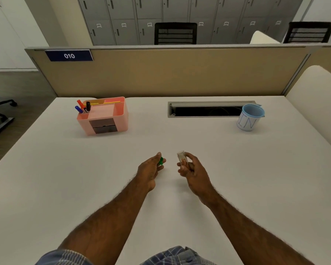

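While the left hand (150, 169) pinches a small green cap (161, 161) at its fingertips, the right hand (189, 169) grips a clear vial (182, 157) upright just beside it, both above the near middle of the white desk (180, 136). A pink organizer (103, 115) and blue cup (249, 117) stand farther back.

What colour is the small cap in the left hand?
Green; the cap shows in the head view, pinched by the left hand.
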Demonstrator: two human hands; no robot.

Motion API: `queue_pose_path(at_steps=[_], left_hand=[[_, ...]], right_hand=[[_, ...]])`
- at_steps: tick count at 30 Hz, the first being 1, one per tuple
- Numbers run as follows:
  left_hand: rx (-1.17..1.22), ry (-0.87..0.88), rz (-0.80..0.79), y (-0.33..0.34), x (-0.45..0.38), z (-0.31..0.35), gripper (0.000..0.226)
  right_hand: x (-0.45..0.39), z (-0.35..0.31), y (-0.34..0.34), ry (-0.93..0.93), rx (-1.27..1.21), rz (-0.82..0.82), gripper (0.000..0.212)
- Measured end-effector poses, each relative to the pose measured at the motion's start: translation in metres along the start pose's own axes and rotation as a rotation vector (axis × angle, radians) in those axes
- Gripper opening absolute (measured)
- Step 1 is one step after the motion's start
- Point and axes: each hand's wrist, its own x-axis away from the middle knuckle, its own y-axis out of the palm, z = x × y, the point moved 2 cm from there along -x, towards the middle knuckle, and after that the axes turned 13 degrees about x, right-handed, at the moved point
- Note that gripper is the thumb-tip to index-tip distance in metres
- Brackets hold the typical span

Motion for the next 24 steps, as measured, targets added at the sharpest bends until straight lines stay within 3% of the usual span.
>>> queue_pose_path(at_steps=[8, 10, 13, 19, 24], left_hand=[[0.262, 0.013, -0.025, -0.001, -0.020, 0.000, 0.020], [0.298, 0.016, -0.033, 0.001, -0.025, 0.002, 0.016], [0.328, 0.012, -0.024, 0.004, -0.031, 0.005, 0.026], [0.337, 0.009, -0.001, 0.008, -0.040, 0.010, 0.037], [0.304, 0.001, 0.001, 0.012, -0.047, 0.009, 0.043]], right_hand=[[-0.057, -0.008, -0.068, -0.069, 0.057, 0.389, 0.061], [-0.075, -0.006, -0.092, -0.065, 0.110, 0.479, 0.060], [-0.100, -0.007, -0.132, -0.058, 0.183, 0.609, 0.057], [-0.131, -0.011, -0.210, 0.131, 0.519, 0.713, 0.070], [-0.153, -0.009, -0.254, 0.233, 0.711, 0.636, 0.082]])
